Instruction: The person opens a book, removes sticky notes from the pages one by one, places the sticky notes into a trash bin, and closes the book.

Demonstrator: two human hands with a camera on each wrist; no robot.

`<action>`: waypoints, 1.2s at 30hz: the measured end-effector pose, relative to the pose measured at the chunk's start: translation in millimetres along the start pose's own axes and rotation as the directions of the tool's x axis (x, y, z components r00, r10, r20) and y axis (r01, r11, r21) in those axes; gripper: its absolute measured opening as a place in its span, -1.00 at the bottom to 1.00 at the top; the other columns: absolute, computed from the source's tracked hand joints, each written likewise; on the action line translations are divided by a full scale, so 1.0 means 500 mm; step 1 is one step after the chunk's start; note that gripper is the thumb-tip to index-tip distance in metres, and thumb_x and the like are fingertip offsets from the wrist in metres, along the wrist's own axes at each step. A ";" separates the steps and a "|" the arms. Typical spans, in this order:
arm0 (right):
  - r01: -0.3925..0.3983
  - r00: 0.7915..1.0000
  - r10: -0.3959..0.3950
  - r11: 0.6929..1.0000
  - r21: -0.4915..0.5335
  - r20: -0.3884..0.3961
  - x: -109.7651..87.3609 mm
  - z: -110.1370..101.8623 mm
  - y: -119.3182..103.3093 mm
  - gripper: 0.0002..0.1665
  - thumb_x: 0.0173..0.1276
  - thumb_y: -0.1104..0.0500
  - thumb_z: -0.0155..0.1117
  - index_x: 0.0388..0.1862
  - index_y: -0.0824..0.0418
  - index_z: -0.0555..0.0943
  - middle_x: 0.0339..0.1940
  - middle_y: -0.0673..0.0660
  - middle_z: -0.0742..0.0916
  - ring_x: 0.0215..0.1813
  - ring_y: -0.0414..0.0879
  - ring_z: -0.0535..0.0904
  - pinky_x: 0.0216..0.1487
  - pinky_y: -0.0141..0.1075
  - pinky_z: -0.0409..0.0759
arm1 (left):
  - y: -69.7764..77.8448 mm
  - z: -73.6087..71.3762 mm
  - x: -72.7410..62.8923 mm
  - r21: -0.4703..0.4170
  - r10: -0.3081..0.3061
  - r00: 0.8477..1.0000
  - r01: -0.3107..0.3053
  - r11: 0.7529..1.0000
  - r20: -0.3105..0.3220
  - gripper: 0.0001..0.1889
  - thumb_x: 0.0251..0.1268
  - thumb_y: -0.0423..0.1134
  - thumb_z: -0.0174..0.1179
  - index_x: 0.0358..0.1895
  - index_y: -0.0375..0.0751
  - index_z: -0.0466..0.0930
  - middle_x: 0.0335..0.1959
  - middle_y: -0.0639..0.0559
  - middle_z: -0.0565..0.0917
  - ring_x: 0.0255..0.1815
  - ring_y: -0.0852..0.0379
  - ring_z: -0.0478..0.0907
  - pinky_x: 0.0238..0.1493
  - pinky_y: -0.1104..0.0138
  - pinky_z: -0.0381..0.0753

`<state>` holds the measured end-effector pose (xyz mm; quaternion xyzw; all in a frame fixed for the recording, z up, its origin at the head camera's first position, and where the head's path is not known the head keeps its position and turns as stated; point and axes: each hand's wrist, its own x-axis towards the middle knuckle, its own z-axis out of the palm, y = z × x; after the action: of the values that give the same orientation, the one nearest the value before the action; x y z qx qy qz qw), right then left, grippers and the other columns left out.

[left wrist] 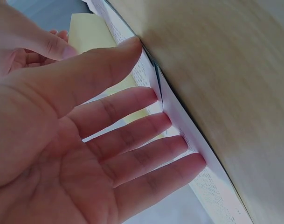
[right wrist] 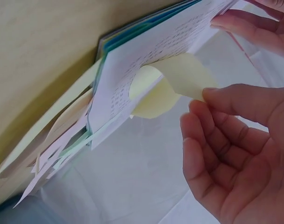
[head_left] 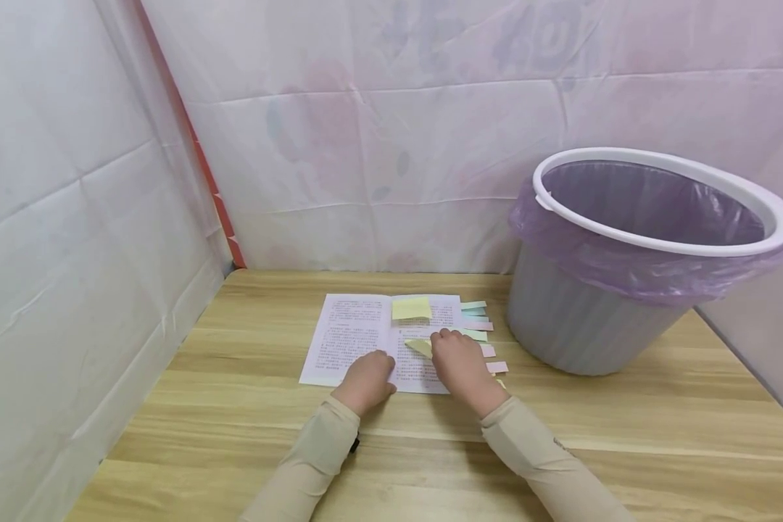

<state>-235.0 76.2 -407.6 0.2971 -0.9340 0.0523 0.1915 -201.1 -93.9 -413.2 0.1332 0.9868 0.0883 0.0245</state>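
An open book (head_left: 352,333) with printed pages lies flat on the wooden table. My left hand (head_left: 367,380) rests on it near the lower middle, its fingers fairly straight and the fingertips touching the page in the left wrist view. With thumb and forefinger, my right hand (head_left: 460,362) pinches a yellow sticky note (right wrist: 188,77) by one edge. That note is bent up over the right-hand page. Another yellow sticky note (head_left: 411,309) sits higher on the same page, beside the fold. Coloured index tabs (head_left: 475,326) stick out along the book's right edge.
To the right of the book stands a grey trash bin (head_left: 581,319) with a white rim and a purple bag liner (head_left: 626,272). Pale curtain-like sheets (head_left: 378,145) hang behind the table (head_left: 267,435) and along its left side.
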 end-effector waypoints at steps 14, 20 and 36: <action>-0.065 0.996 0.066 0.998 0.021 -0.055 0.002 -0.010 0.033 -0.82 0.08 0.44 0.34 -0.57 0.35 0.50 -0.63 0.14 0.53 -0.59 -0.04 0.46 -0.66 -0.27 0.49 | 0.000 -0.003 0.001 -0.012 -0.012 1.000 0.013 1.000 0.019 -0.76 0.05 -0.25 0.41 -0.28 -0.33 0.63 -0.43 -0.05 0.58 -0.39 0.05 0.53 -0.26 0.26 0.61; -0.095 0.991 0.100 0.994 0.055 -0.088 -0.003 -0.013 0.047 -0.83 0.11 0.47 0.29 -0.58 0.37 0.48 -0.64 0.15 0.52 -0.61 -0.03 0.43 -0.66 -0.25 0.49 | 0.001 -0.003 0.002 -0.008 -0.007 1.000 0.007 1.000 0.021 -0.76 0.06 -0.25 0.41 -0.29 -0.33 0.62 -0.44 -0.06 0.58 -0.39 0.05 0.53 -0.26 0.25 0.61; -0.188 0.961 0.218 0.967 0.174 -0.172 -0.014 -0.065 0.063 -0.86 0.20 0.44 0.25 -0.52 0.37 0.51 -0.60 0.16 0.54 -0.57 0.02 0.48 -0.64 -0.14 0.53 | 0.004 -0.010 -0.003 -0.002 -0.009 1.000 0.009 1.000 0.030 -0.75 0.07 -0.24 0.41 -0.26 -0.34 0.64 -0.41 -0.08 0.61 -0.34 0.03 0.56 -0.21 0.25 0.62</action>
<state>-237.3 112.8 -379.8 0.2072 -0.9301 0.1725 0.2495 -199.4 -93.0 -408.0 0.1301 0.9869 0.0870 0.0399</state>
